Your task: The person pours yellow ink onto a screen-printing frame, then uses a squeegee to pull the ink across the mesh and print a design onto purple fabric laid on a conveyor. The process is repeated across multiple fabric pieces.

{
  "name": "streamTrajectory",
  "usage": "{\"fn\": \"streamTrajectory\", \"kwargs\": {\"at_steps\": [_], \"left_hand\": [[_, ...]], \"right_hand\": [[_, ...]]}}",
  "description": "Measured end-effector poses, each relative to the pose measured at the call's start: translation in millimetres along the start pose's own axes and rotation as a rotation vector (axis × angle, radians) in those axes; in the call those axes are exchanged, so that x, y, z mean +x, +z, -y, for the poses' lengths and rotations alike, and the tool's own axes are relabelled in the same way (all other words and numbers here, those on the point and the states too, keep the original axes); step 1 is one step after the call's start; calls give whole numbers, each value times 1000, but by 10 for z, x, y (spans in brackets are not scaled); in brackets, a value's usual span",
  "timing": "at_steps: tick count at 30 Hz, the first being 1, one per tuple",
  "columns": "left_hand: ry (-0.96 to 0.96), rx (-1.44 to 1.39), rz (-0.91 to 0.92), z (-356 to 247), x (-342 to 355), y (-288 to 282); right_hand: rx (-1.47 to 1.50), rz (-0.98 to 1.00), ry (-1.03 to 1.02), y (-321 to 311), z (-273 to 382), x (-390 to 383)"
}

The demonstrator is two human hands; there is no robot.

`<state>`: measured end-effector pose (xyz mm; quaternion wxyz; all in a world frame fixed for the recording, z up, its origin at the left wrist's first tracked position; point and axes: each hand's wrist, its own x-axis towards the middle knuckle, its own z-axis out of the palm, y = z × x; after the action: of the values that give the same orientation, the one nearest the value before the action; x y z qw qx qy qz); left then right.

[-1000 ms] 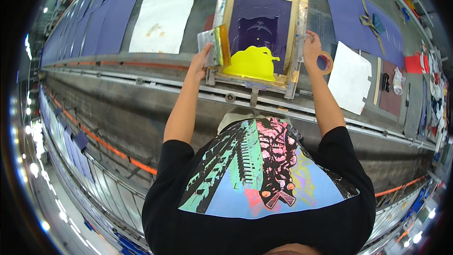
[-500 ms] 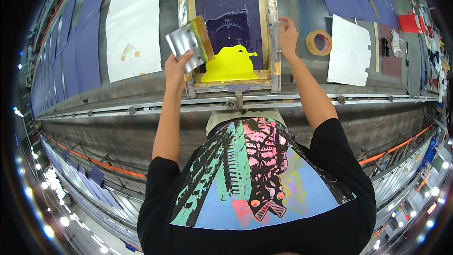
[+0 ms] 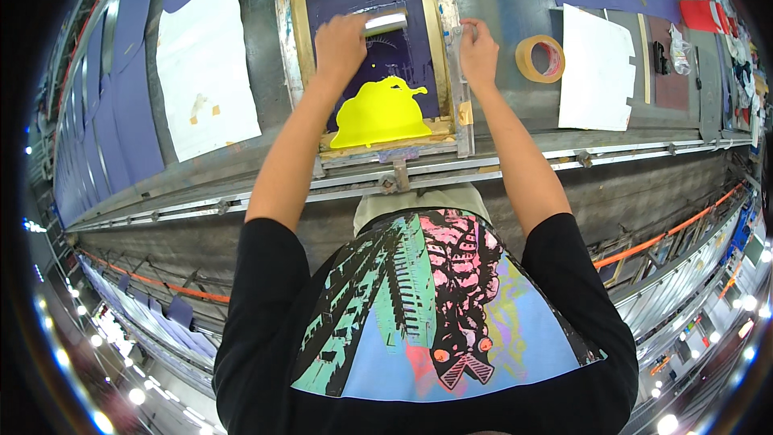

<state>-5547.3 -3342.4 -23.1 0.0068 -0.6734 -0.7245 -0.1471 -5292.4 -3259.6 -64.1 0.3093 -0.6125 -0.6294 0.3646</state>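
A screen printing frame [image 3: 287, 40] with a dark purple mesh area lies on the long table in front of me. Bright yellow ink [image 3: 382, 117] is pooled at the near end of its mesh. My left hand [image 3: 340, 47] is closed around a metal-bodied squeegee [image 3: 388, 22], over the far half of the screen. Fingers hide part of the squeegee, and I cannot tell whether its blade touches the mesh. At the frame's right rail, my right hand [image 3: 480, 56] grips the outer edge with curled fingers.
A roll of tan tape [image 3: 540, 59] and a white sheet [image 3: 596, 68] lie to the right. Another white sheet [image 3: 205, 72] and purple panels [image 3: 121, 97] are on the left. A metal rail [image 3: 322, 185] runs along the table's near edge.
My left hand has carried the squeegee from the screen's left side, beside the ink, to its far part and turned it. My right hand stays at the right rail. The whole view has shifted slightly.
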Motion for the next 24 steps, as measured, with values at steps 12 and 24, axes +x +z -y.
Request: {"fn": "streamTrajectory", "kwargs": {"at_steps": [12,24], "left_hand": [[-123,-179,-40,-889,-392,347],[-6,-105,-101,-1456,-1088,510]], "right_hand": [[-41,31,-8,-711,-688,39],[-28,40,3,-861,-861,49]]}}
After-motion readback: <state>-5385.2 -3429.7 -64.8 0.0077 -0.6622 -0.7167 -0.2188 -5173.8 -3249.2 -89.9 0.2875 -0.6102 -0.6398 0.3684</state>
